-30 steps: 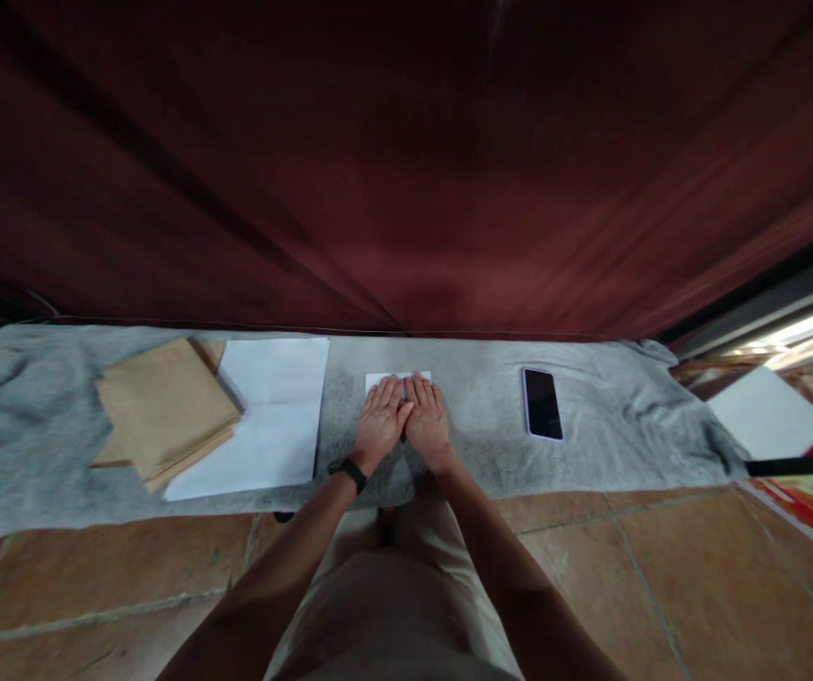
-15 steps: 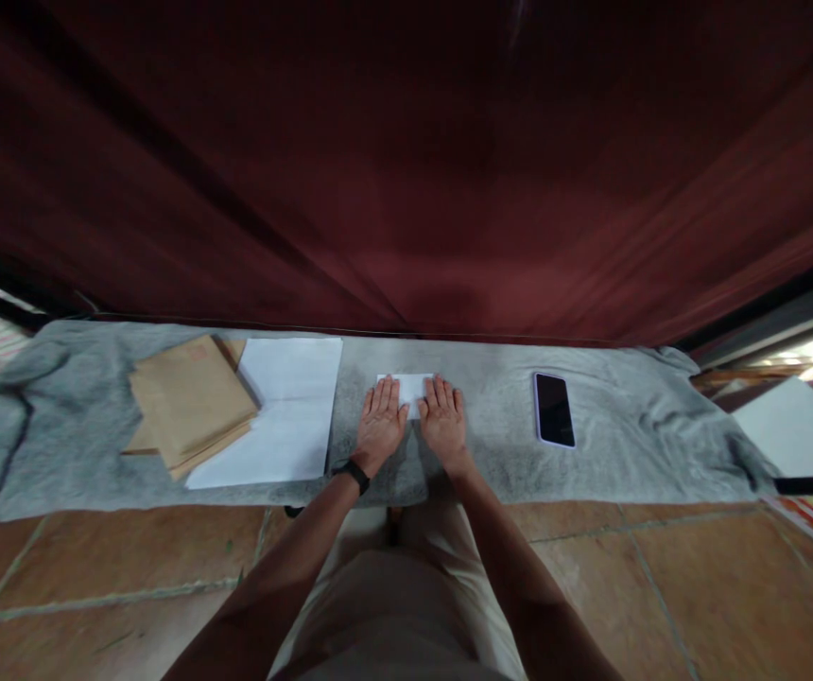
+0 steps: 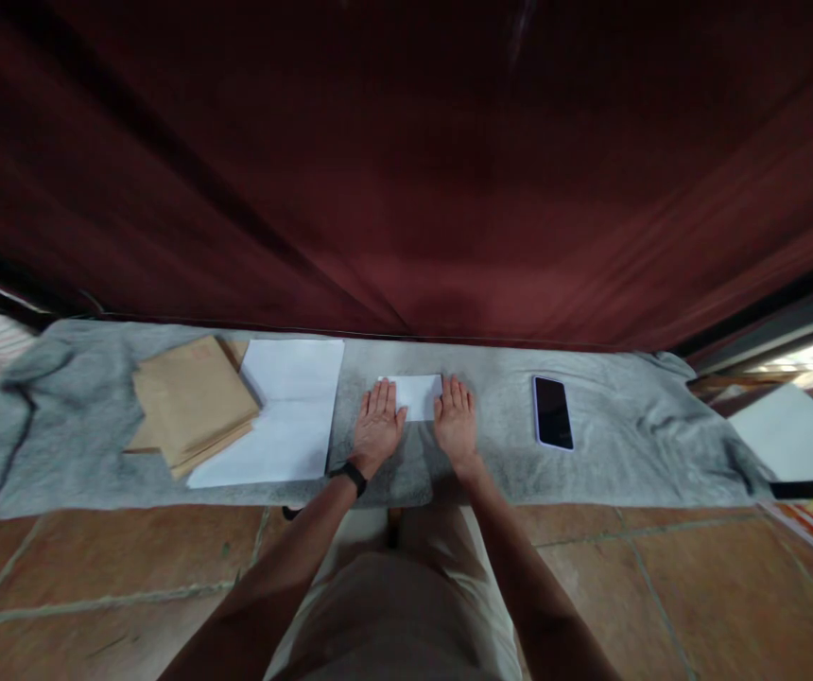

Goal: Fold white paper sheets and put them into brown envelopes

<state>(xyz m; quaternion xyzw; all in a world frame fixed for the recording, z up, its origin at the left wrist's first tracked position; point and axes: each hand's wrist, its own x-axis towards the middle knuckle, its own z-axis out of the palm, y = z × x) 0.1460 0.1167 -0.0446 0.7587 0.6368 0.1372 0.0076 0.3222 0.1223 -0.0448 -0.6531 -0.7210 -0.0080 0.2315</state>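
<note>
A small folded piece of white paper [image 3: 421, 397] lies on the grey cloth [image 3: 495, 426] in front of me. My left hand [image 3: 379, 421] rests flat over its left end, fingers stretched out and pointing away from me. At the paper's right edge lies my right hand [image 3: 456, 416], flat too, with the fingers straight and close together. Neither hand grasps anything. Most of the paper's middle shows between the two hands; the left end is partly covered by my fingers.
To the left are a stack of white sheets [image 3: 293, 416] and several brown envelopes [image 3: 198, 402] overlapping it. A phone [image 3: 552, 412] in a pale purple case lies to the right. A dark red panel [image 3: 449, 236] rises behind the cloth. Farther right is a white board [image 3: 796, 430].
My right hand has slid to the right along the paper, uncovering more of it. My left hand has stayed in nearly the same place.
</note>
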